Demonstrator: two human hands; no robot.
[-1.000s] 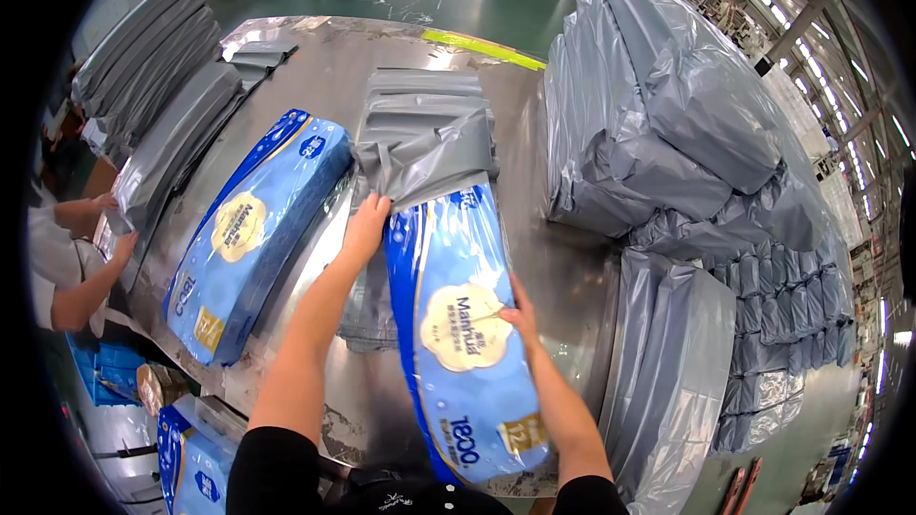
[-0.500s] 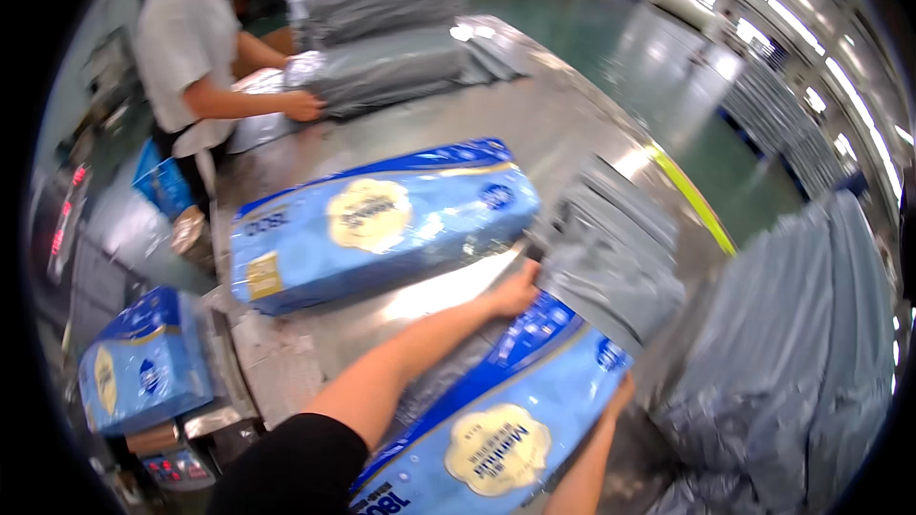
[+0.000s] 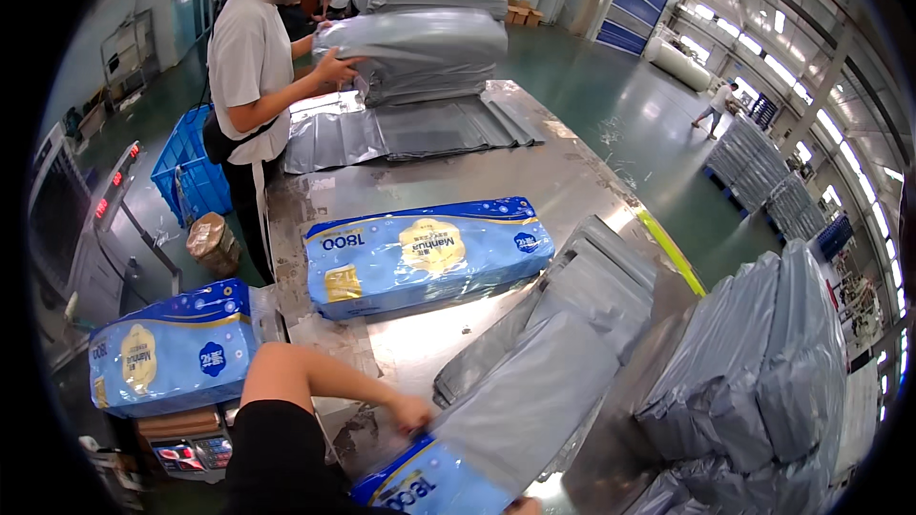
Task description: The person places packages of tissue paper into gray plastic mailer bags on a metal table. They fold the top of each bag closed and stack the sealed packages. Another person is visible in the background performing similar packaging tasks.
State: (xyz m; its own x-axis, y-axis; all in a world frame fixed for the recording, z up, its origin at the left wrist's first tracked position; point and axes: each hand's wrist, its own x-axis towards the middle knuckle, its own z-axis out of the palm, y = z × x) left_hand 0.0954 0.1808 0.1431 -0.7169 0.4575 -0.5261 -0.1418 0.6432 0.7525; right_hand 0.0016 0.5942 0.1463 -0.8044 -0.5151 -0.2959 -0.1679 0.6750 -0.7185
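Left hand (image 3: 412, 413) pinches the grey bag (image 3: 530, 401) mouth over the blue pack (image 3: 434, 488) at the table's (image 3: 448, 181) near edge, right hand (image 3: 523, 506) barely showing, grip unclear, and a slack mouth could snag the pack's corner

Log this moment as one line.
left hand: on grey bag mouth | right hand: at frame edge, grip unclear | blue pack: partly inside bag | second pack: flat on table
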